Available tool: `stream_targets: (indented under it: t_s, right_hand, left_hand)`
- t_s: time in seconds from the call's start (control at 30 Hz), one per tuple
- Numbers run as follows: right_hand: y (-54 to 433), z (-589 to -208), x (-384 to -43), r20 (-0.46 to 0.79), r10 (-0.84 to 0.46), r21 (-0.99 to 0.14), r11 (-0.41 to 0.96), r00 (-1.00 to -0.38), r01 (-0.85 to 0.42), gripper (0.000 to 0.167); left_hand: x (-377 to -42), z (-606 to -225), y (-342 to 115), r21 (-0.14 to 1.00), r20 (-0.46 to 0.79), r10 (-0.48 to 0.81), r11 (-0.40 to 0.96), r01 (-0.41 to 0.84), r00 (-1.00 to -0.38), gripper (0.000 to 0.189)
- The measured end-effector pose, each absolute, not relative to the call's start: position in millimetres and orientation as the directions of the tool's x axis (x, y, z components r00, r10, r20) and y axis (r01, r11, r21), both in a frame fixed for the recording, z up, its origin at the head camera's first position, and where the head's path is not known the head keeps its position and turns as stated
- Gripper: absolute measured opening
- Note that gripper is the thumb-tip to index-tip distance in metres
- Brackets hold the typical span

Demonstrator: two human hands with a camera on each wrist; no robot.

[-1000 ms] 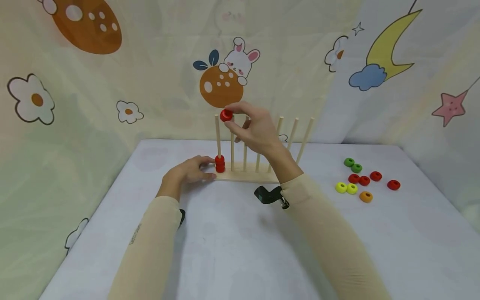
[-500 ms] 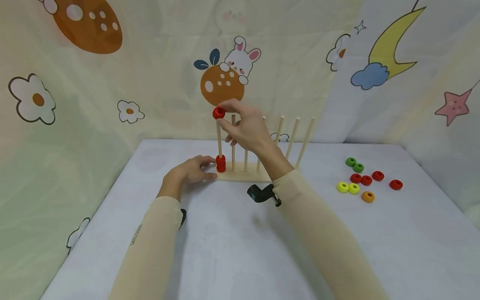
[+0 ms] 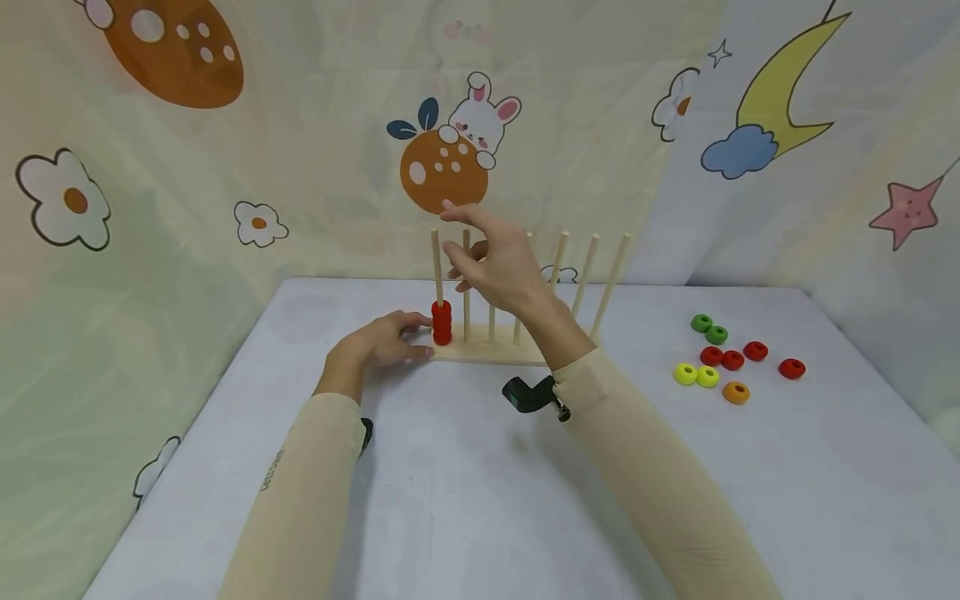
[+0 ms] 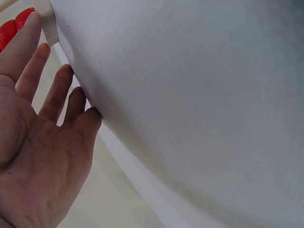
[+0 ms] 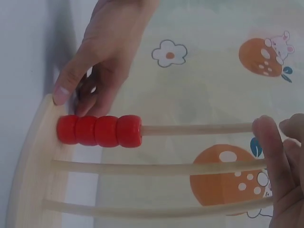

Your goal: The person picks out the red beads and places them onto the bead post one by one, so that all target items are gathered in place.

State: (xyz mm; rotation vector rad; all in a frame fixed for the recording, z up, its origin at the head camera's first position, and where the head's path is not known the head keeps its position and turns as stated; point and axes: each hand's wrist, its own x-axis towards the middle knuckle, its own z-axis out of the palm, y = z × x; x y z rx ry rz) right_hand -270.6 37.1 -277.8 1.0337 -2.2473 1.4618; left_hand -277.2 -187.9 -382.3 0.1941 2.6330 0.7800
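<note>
Before patterned cloth (image 3: 322, 108), hands (image 3: 501, 257) partly hide the peg rack (image 3: 478, 350).

Left arm (image 3: 296, 500) in long beige fabric sleeve, stretched forward. Bare left hand (image 3: 372, 342) low, fingers extended, thumb (image 5: 71, 78) spread away from index finger (image 3: 408, 319). Right arm (image 3: 660, 475) in matching beige sleeve, angled inward across body. Bare right hand (image 3: 501, 260) raised above left one, forefinger (image 3: 467, 214) extended, right thumb (image 3: 459, 257) parted from it, remaining fingers loosely bent.
</note>
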Motion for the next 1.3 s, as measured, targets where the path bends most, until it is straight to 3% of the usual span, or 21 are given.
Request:
stream_targets:
  t_s: [0.33, 0.63, 0.83, 1.3]
  right_hand:
    - [55.2, -284.6, -249.4, 0.729, -0.493, -0.481, 0.124, -0.474, -0.868, 0.038]
    - [81.6, -291.6, -239.4, 0.731, -0.544, -0.397, 0.15, -0.411, -0.905, 0.03]
    - [103.9, -295.6, -238.1, 0.729, -0.552, -0.364, 0.188, -0.404, -0.912, 0.026]
    - [163.1, -335.0, -233.2, 0.666, -0.522, -0.415, 0.334, -0.533, -0.846, 0.024]
  left_hand:
    - [-276.9, -381.1, -185.9, 0.526, -0.333, 0.216, 0.85, 0.01, -0.918, 0.063]
    - [-276.1, -381.6, -186.4, 0.529, -0.319, 0.243, 0.848, 0.04, -0.916, 0.061]
    - [-276.9, -384.3, -185.7, 0.524, -0.318, 0.233, 0.851, 0.034, -0.919, 0.063]
    - [-274.7, -383.6, -184.8, 0.546, -0.302, 0.25, 0.837, 0.048, -0.92, 0.063]
